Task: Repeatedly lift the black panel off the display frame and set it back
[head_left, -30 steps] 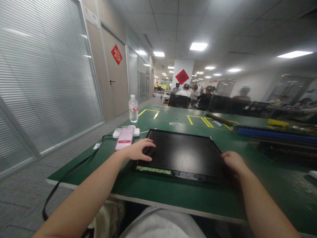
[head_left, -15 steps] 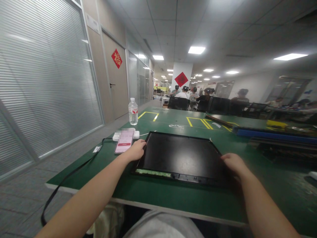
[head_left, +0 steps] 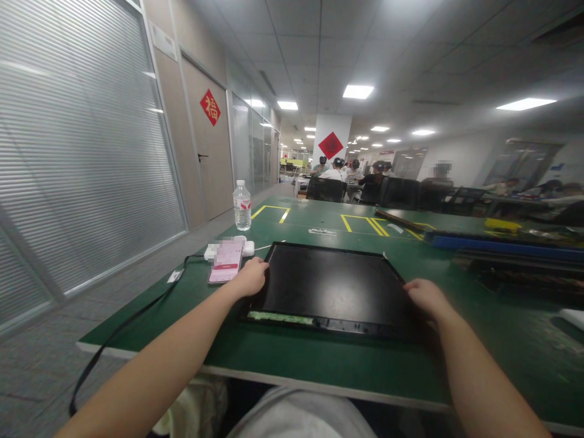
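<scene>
A flat black display panel (head_left: 328,286) lies in front of me, its dark screen facing up. Along its near edge runs a strip with a green circuit board (head_left: 280,318) on the left part. My left hand (head_left: 252,277) is closed on the panel's left edge, thumb on top. Across from it, my right hand (head_left: 426,297) grips the right edge, with most of its fingers hidden below the rim. A phone (head_left: 225,267) with a lit screen rests just left of my left hand, by a white device (head_left: 247,247) and a black strap (head_left: 137,310).
The green table (head_left: 319,371) carries yellow tape marks (head_left: 349,224). A water bottle (head_left: 242,207) stands at the far left. On the right are a long blue bar (head_left: 493,242), dark strips, a yellow object (head_left: 502,227) and a white item (head_left: 572,319). Several people sit farther back.
The view has shifted slightly, so everything appears a little farther left. Both hands keep their hold on the display panel, which has hardly moved on the table.
</scene>
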